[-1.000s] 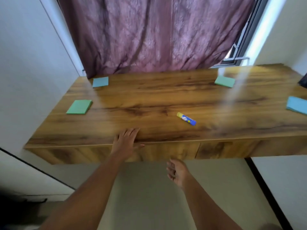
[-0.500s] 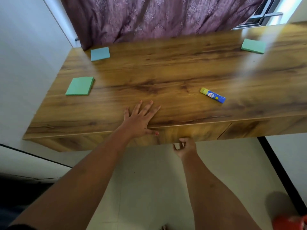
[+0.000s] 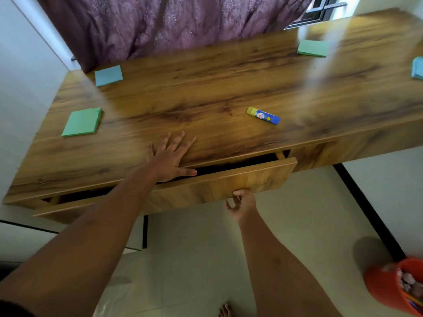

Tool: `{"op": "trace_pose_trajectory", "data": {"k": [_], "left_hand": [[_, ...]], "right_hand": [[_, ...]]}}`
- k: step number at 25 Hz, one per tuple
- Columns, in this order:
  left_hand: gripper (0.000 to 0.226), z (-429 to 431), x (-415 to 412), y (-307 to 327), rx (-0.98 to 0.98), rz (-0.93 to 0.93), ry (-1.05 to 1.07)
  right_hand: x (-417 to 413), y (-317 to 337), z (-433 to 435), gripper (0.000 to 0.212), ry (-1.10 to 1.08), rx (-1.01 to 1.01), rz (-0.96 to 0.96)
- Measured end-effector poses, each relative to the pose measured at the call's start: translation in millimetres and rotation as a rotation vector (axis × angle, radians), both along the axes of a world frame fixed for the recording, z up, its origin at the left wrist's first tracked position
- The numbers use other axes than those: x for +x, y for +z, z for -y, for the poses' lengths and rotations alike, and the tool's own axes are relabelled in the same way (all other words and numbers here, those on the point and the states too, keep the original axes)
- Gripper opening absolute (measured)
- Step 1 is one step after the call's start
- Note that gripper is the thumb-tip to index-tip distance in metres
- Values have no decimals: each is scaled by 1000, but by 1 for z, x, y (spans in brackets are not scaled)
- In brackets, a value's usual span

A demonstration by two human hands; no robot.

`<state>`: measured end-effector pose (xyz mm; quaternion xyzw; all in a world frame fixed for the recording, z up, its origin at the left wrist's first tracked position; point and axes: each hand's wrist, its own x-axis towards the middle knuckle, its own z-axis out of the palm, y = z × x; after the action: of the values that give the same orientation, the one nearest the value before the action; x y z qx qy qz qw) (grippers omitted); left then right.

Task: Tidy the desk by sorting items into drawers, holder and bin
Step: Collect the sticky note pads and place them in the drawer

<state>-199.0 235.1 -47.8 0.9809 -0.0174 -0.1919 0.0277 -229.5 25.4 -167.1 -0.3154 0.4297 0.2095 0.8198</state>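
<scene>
Pull the drawer (image 3: 229, 183) straight out and level, drawing with the right hand (image 3: 240, 203) hooked under the lower edge of the front, fingers curled round it. Hard to say how far the fingertips reach, hidden as they are beneath the board. Brace with the left hand (image 3: 170, 160) laid flat on the front edge of the desk (image 3: 206, 88), fingers spread and straight, thumb lying along the gap. Mind that thumb: lift it clear before any push back. Avoid tugging from one side, or risk skewing the drawer. Stop once it is open wide enough to drop things in; only a narrow dark slit as yet. Then reach for the glue stick (image 3: 263, 116) lying near the middle of the top, and the green pad (image 3: 82, 122) towards the left end, both well apart from either hand.
</scene>
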Motion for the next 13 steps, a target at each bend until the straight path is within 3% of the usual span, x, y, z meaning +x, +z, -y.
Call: {"op": "trace_pose_trajectory", "data": {"k": [2,4,6,8,10,11,13], "left_hand": [[99,3,-3,2,-9,-6,37],[95,12,-10,2,-18,27,120],[85,33,-27,-5,-19,122,187],[74,57,-54,-16,-44,241,173],[64,73,-80,-24,-123,296,172],[62,76,-89,-24,-147,285,183],[62,80,-99,-24,-140,221,206]], "right_hand": [[-8,8,10,54,13,-164,-27],[-7,23,25,53,-205,-402,2],[-2,53,44,48,-410,-692,129],[-3,84,57,41,-350,-1087,290],[-10,104,61,28,-40,-1537,585],[-15,110,59,23,238,-1718,739],[-27,107,51,24,897,-1847,872]]}}
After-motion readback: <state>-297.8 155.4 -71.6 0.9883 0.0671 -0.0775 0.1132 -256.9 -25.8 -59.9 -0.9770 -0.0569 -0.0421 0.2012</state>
